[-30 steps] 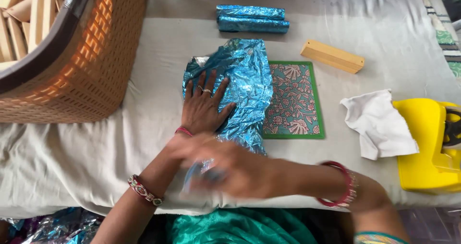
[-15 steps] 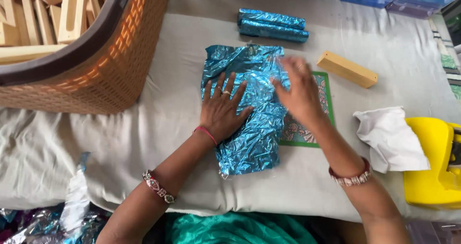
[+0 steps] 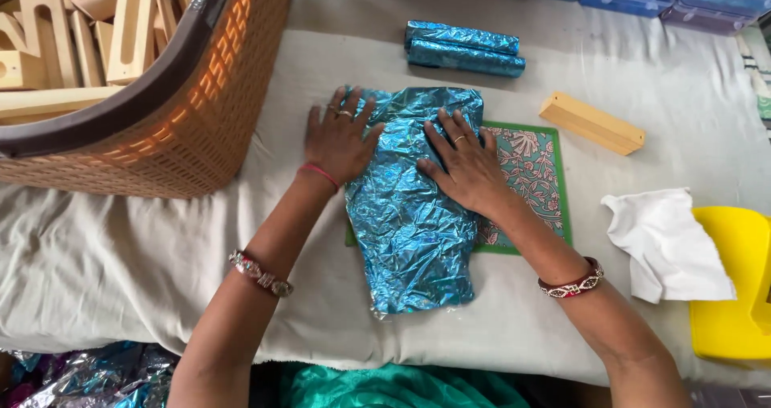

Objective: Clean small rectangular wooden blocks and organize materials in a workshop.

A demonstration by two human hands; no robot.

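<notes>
Both hands, left hand [image 3: 341, 139] and right hand [image 3: 466, 167], are pressing with fingers spread flat (grasping nothing) on the blue foil [image 3: 414, 207]; its wrapping is looking only begun, 2 wrapped rolls [image 3: 464, 48] are lying near the table's far edge.

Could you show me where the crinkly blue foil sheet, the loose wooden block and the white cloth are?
blue foil sheet [image 3: 414, 239], head view, on its crumpled lower middle.
wooden block [image 3: 593, 123], head view, on the middle of its top face.
white cloth [image 3: 666, 243], head view, on its middle folds.
</notes>
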